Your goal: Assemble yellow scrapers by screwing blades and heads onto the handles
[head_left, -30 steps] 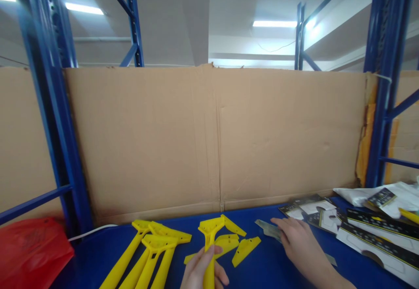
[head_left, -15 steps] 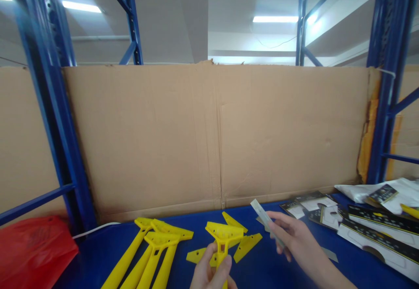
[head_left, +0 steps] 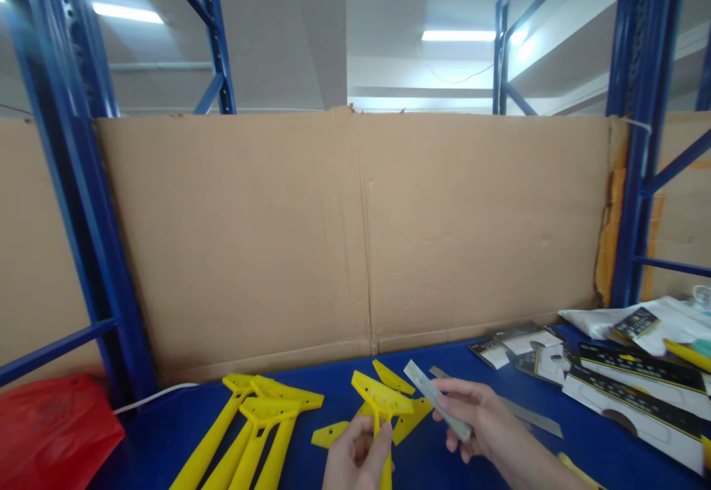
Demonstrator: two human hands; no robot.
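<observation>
"So, where is the yellow tool?"

"You have it in the lower middle of the frame. Your left hand (head_left: 358, 457) pinches the yellow tool (head_left: 383, 399) by its neck, thumb on one side and fingers on the other, with the wide head up and slanting down toward the right."

"And the other hand?"

"Your right hand (head_left: 481, 420), right of centre near the bottom, pinches a grey strip (head_left: 430, 395) between thumb and fingers. The strip slants toward the upper left, its top end near the tool's head but apart from it."

"What lies around your hands?"

"On the blue table (head_left: 427, 468) you have flat yellow pieces (head_left: 392, 377) beside and behind the tool, and loose grey strips (head_left: 536, 419) behind your right hand."

"Farther out?"

"At lower left you have a group of yellow handles (head_left: 266, 423) lying close together, then a red bag (head_left: 55, 427) at the edge. At lower right there are black-and-white cards (head_left: 638, 412), with a white plastic bag (head_left: 594, 320) behind them. A cardboard sheet (head_left: 249, 238) stands upright across the back."
</observation>
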